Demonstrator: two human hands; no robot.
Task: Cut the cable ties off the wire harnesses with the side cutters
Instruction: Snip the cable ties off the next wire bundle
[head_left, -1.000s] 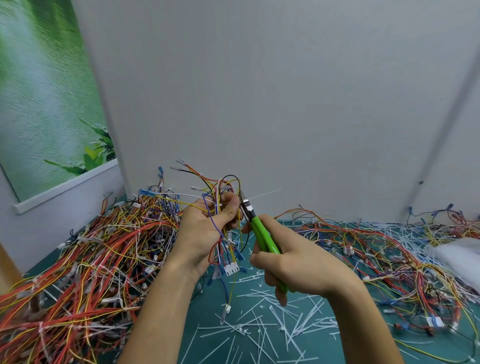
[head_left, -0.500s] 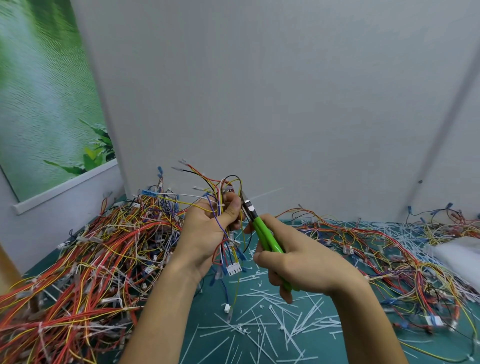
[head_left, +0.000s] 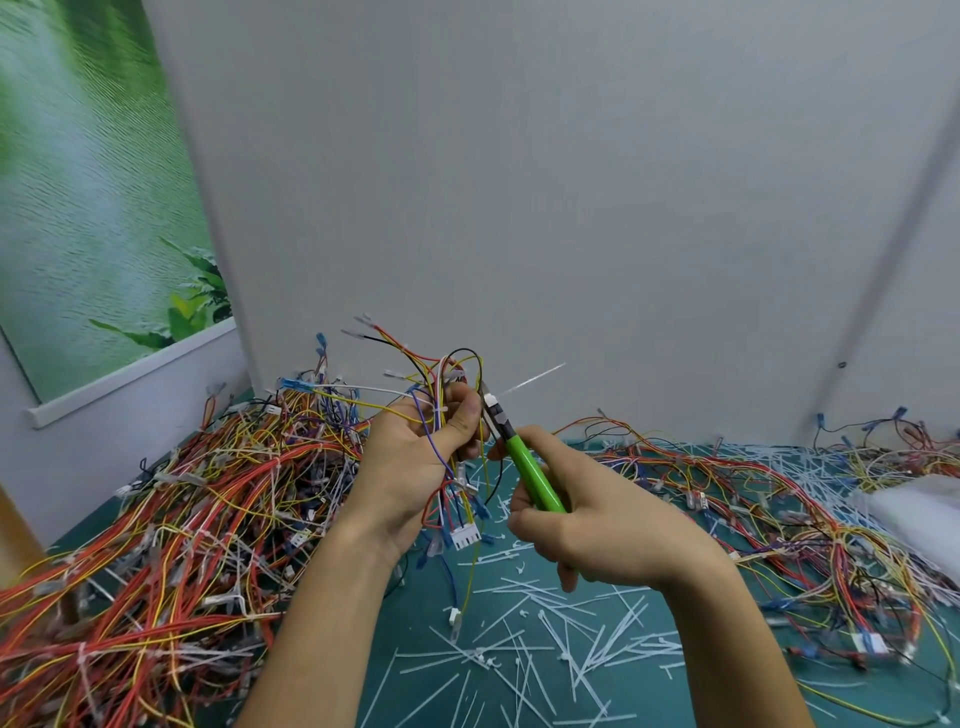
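The left hand (head_left: 415, 457) grips a small wire harness (head_left: 452, 374), held up in the middle. The right hand (head_left: 597, 525) squeezes the green side cutters (head_left: 524, 462), tips at a white cable tie (head_left: 535, 376) (its tail pokes right). Almost nothing has moved, so this cut looks unfinished. Cut ties (head_left: 519, 649) litter the worktop (head_left: 675, 691).

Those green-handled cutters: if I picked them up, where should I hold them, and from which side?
Take the side cutters by the long green handles, coming from the tail end, as the right hand does, curled round them. The short metal tip points up at the wire harness in the left hand, so that end should probably be left free.
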